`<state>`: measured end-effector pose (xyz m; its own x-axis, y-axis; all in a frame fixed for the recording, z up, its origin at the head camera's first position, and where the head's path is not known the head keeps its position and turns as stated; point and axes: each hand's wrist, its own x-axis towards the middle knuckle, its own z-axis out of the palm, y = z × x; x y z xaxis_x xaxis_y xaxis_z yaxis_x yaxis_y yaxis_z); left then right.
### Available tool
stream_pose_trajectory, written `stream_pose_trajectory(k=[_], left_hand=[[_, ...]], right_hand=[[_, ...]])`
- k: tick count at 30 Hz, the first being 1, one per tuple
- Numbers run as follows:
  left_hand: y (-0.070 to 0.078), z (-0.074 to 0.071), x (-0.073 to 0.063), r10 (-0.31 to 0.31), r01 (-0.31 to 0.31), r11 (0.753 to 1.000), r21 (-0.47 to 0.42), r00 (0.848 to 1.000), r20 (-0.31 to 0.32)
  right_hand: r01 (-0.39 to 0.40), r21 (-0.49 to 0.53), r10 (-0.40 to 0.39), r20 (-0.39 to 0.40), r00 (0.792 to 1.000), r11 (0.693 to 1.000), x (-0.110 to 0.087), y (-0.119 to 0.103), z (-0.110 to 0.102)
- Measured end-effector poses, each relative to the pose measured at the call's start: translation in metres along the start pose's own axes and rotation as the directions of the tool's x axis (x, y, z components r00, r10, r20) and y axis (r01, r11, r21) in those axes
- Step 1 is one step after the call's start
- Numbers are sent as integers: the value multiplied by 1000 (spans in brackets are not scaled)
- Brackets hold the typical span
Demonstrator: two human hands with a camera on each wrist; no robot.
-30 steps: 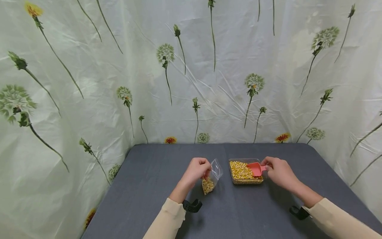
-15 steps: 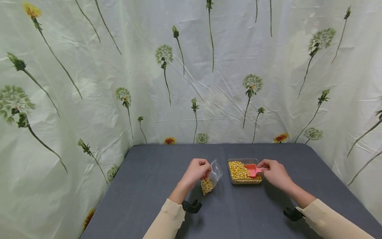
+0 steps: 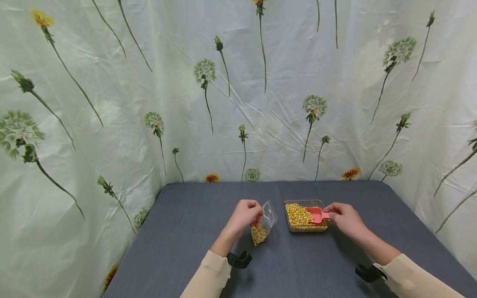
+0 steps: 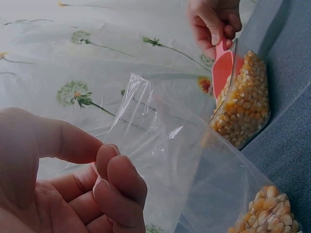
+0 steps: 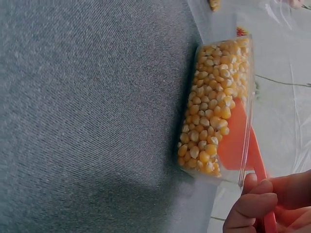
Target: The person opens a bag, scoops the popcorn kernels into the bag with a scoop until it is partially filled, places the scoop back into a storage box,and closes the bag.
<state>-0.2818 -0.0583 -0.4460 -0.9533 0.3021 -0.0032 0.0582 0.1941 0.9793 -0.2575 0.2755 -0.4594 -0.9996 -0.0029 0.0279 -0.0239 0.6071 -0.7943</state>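
Note:
My left hand (image 3: 244,215) pinches the upper edge of a clear plastic bag (image 3: 269,215). Corn kernels (image 4: 266,213) fill the bottom of that bag, which stands close over the table. To its right sits a clear rectangular container (image 3: 305,229) holding a bed of yellow corn kernels (image 3: 298,215). My right hand (image 3: 346,217) grips the handle of a pink scoop (image 3: 316,214). The scoop's blade (image 5: 235,138) is inside the container, its front edge dug into the kernels, as the right wrist view shows through the clear wall.
A dark grey cloth covers the table (image 3: 193,248). Behind and around it hangs a pale curtain (image 3: 223,103) printed with dandelions. Each forearm wears a black wrist strap (image 3: 239,260) below a cream sleeve (image 3: 210,273).
My right hand has shifted slightly left, pushing the scoop further into the kernels. The left hand stays in place with the bag, and the whole head view has tilted a little.

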Motion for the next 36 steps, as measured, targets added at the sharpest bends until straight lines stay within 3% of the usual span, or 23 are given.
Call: stream_pose_trajectory(k=[7,18,36], left_hand=[[-2,-1,0,-1,1,1000,-1,1000,-8],[-3,-3,0,9,-9,1000,5,1000,-11],[0,-2,1,-2,1,1000,-24,1000,-31]], right_hand=[[-79,139,76,28,997,987,-7,4,-4],[-151,340,137,63,989,928,-12,10,-3],[-192,420,185,59,981,887,-15,6,-5]])
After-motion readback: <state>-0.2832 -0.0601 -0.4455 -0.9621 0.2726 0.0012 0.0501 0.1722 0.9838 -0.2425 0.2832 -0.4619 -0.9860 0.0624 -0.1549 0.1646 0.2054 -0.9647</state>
